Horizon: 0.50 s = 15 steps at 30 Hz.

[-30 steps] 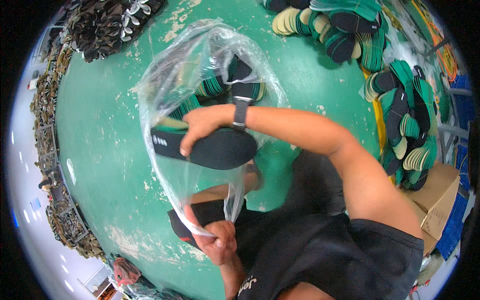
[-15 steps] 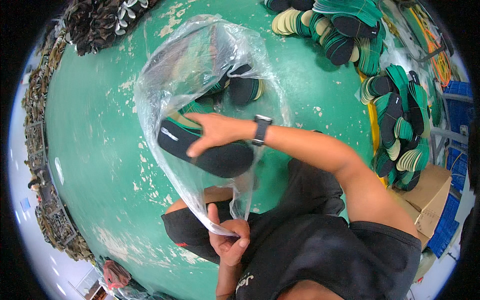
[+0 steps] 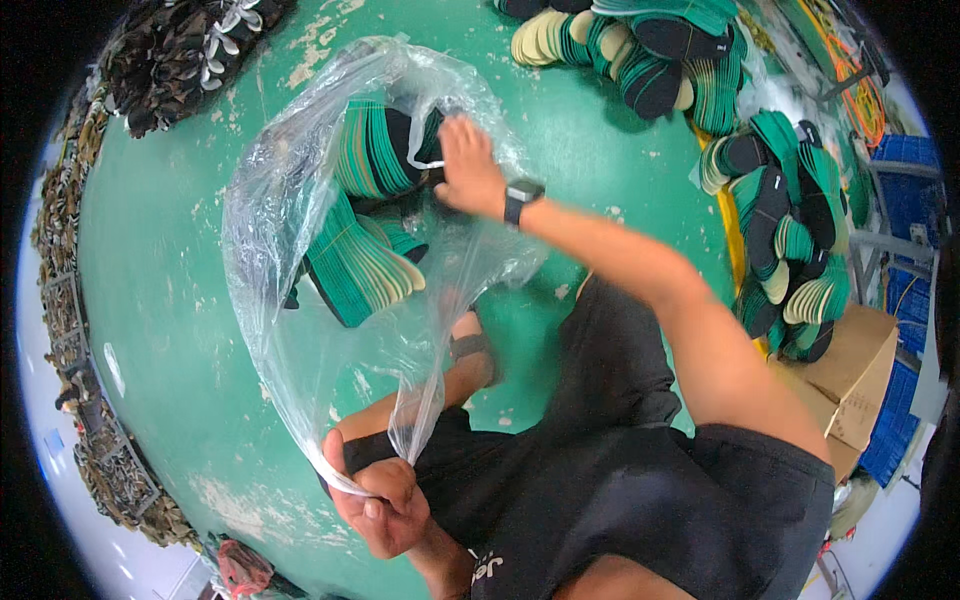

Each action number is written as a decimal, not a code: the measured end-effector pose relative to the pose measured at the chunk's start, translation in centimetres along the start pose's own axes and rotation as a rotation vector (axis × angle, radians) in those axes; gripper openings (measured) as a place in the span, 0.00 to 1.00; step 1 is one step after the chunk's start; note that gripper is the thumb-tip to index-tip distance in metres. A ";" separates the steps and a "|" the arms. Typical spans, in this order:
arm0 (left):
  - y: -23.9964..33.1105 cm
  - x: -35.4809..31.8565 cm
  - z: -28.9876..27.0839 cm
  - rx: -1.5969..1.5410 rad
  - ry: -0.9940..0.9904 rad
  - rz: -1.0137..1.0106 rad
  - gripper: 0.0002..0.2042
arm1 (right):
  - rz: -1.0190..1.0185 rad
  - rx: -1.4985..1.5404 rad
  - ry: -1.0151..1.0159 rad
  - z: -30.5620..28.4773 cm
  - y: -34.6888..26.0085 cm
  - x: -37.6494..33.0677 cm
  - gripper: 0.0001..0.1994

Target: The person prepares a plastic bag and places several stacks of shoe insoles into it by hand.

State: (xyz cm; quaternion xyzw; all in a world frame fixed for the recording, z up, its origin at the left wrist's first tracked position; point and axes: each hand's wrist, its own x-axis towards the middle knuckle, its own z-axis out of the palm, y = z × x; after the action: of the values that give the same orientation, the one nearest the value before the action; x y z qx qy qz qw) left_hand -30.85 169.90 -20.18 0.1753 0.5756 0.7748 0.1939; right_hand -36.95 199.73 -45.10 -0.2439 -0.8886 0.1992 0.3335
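Note:
A clear plastic bag is spread over the floor in front of me, its mouth toward me. Inside it lie stacks of green-edged shoe insoles: one bundle fanned toward me, another bundle farther back with black faces. My left hand is closed on the bag's near rim, thumb raised. At the far right part of the mouth is my right hand, fingers stretched out, slightly blurred, by the bag's folded edge and the far bundle. No insole shows in its grip; whether it touches the film is unclear.
More insole bundles are heaped at the far right, with another heap along the yellow floor line. Beside that heap sits a cardboard box. A dark pile with pale pieces stands at the far left. My bent legs flank the near floor.
My right hand has let go of the insole stack, now lying in the bag, and moved farther away. My left hand has shifted left and nearer, still holding the rim.

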 end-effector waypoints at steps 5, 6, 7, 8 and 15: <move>0.4 0.1 -0.5 -0.001 0.008 0.031 0.34 | -0.242 -0.218 -0.966 -2.5 7.5 0.9 0.08; 0.6 0.1 -0.6 0.003 0.048 0.040 0.34 | -0.317 -0.074 -0.842 -4.1 6.8 0.4 0.08; 0.8 0.1 -0.6 0.001 0.086 0.051 0.34 | -0.389 0.062 -0.714 -6.4 5.7 -0.1 0.09; 0.5 0.8 0.3 -0.031 0.243 0.178 0.34 | -0.201 0.354 -0.712 -9.9 2.6 0.6 0.12; 8.1 6.9 -4.1 -0.239 0.158 0.104 0.27 | -0.226 0.567 -0.080 -24.4 -3.6 17.4 0.15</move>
State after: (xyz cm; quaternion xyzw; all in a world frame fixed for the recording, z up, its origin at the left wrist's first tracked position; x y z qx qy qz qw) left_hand -39.68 167.84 -13.18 0.1193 0.4830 0.8581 0.1270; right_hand -32.68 211.35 -17.62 -0.0328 -0.8314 0.4103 0.3732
